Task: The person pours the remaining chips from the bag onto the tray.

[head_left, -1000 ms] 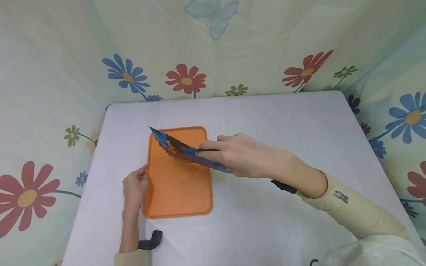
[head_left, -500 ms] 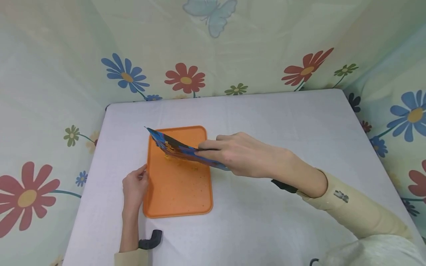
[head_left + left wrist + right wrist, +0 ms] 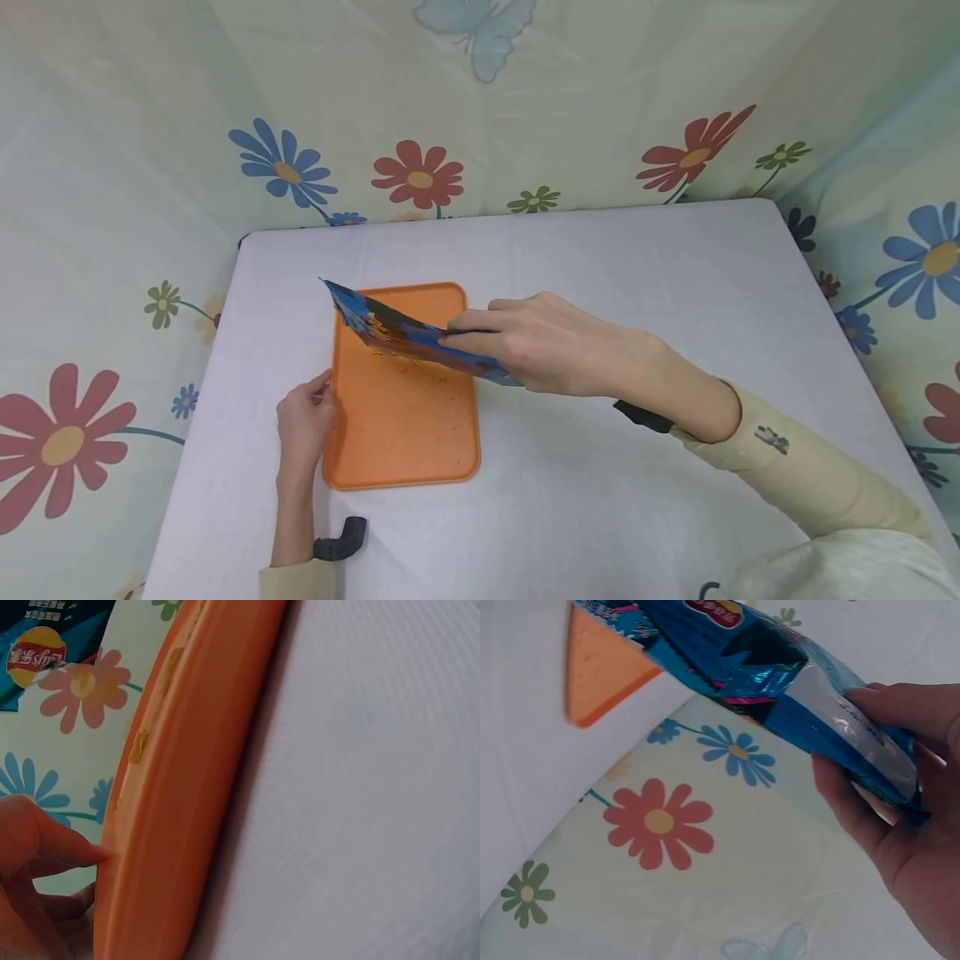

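In the head view my right hand [image 3: 551,346] grips a blue chip bag [image 3: 401,333] by its right part, thumb on one side and fingers on the other. Tilted on edge, the bag hangs over the upper half of an orange tray [image 3: 397,446]. Yellow bits [image 3: 397,358] show just below its lower edge, and small crumbs [image 3: 453,431] dot the tray floor. My left hand [image 3: 303,421] pinches the tray's left rim. Seen from the left wrist, thin yellow chip pieces [image 3: 138,746] poke up along that rim. The bag hides part of the tray.
A white cloth [image 3: 600,483] covers the table beneath the tray. Flowered curtains [image 3: 585,108] stand behind and at both sides. A black curved piece [image 3: 341,540] sits at the left wrist, and a black strap [image 3: 642,417] at the right.
The bag's far left corner has shifted slightly left and up. Yellow bits now show below the bag on the tray. The left hand keeps its place on the rim.
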Demonstrator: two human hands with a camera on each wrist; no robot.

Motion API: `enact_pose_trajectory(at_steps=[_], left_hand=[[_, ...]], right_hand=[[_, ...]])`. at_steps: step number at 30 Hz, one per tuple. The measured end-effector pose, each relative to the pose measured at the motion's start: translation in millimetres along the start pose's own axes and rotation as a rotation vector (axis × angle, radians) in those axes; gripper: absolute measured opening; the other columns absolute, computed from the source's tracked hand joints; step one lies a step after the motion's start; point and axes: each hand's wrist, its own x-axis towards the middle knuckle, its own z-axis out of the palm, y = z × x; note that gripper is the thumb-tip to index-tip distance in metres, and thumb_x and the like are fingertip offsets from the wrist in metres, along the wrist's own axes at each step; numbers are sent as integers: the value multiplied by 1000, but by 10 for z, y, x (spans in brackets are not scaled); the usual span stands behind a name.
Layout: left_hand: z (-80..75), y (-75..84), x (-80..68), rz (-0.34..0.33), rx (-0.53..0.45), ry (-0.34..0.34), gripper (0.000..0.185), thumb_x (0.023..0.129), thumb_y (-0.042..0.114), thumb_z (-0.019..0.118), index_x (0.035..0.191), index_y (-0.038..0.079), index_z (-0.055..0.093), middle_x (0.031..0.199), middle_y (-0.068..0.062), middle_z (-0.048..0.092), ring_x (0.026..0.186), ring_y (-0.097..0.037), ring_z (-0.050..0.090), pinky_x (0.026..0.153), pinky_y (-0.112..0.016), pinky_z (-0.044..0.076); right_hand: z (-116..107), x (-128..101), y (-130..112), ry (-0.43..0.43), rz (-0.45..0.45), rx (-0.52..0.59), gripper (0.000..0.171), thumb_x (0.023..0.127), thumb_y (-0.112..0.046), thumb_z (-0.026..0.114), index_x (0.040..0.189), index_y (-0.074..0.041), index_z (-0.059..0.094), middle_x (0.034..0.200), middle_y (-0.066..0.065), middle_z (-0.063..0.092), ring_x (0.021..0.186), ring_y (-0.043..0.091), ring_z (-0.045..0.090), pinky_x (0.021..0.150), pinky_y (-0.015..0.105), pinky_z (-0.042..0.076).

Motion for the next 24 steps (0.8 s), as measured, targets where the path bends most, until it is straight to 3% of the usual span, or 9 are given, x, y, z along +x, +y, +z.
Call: enact_pose_trajectory(at_steps=[13,24], left_hand=[[-8,-18,19,11,-10,-5,36,100,3,55,134,-2,66,107,-22,73,65,-20,61,47,-21,43],[-4,-30,15,10,-22,-4,37,99,2,56,134,-2,65,105,-22,73,67,-20,63,48,-21,45]], right_hand=[[51,26,26,77,-29,8,48,84,-6,82,131,-11,70,131,3,68,89,19,67,55,24,51],[40,26,40,50,-6,13,48,85,-6,82,131,-10,70,131,4,68,91,19,68,57,25,53]])
